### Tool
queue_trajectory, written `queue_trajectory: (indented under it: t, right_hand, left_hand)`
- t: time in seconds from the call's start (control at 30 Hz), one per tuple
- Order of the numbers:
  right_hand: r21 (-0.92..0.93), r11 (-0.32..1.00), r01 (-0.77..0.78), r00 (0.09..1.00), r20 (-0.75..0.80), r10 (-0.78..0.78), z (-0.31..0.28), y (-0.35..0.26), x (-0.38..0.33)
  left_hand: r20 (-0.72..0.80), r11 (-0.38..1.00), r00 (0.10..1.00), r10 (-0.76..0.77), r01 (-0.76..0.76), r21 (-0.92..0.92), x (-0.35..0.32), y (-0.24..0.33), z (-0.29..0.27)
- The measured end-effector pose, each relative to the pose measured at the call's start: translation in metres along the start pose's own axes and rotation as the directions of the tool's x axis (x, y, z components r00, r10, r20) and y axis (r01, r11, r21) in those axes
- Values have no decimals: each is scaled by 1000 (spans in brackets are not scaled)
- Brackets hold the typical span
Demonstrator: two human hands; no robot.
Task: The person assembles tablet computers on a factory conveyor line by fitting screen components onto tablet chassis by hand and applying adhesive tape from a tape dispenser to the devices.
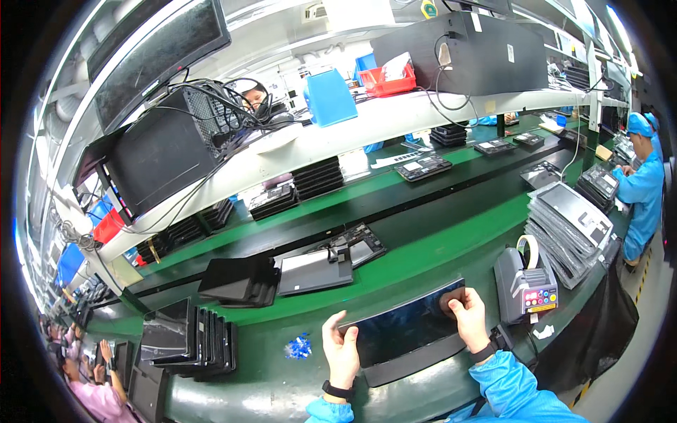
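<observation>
Between my hands is a glossy black flat screen panel (402, 323), tilted with its right end higher. My left hand (341, 354) grips its left edge, thumb raised and fingers curled. My right hand (470, 321) holds the right end, with the thumb on the glossy face and the other fingers mostly behind it. Along the panel's near side runs a matte dark grey strip (416, 361); whether it belongs to the panel or lies under it I cannot tell. A small heap of blue scraps (298, 347) lies on the green bench left of my left hand.
A tape dispenser (525, 285) stands at right, before a stack of bagged panels (570, 225). At left are upright dark panels (190, 338) and stacked black covers (240, 280). A shelf (282, 158) spans the back. Co-workers sit at lower left (102, 395) and stand at right (642, 187).
</observation>
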State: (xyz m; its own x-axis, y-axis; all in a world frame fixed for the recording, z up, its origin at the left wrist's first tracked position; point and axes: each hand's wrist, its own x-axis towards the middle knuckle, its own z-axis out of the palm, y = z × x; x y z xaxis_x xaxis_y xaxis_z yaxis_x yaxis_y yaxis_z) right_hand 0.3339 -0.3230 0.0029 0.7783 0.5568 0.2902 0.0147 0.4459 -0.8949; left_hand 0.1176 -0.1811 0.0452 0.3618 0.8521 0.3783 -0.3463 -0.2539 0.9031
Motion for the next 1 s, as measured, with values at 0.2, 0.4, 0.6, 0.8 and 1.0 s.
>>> queue_trajectory:
  t: [0.2,0.4,0.6,0.8,1.0]
  right_hand:
    - [-743,627,235,886,-101,-452,-21,-45,-98]
    - [271,959,-83,760,-606,237,-97,-41,-128]
    - [-27,998,-54,776,-630,25,-96,-63,-83]
    - [-502,860,93,938,-245,-244,-51,-127,-89]
    - [-253,200,947,260,965,-11,145,-150,9]
  left_hand:
    - [-64,873,946,319,-267,407,2,-13,0]
    - [-53,958,958,281,-276,78,4,-41,-12]
    - [-121,963,960,252,-237,128,-8,-28,-13]
    - [-70,988,987,145,-147,-35,-11,-14,-2]
    - [-57,985,986,154,-158,-71,-8,-18,-9]
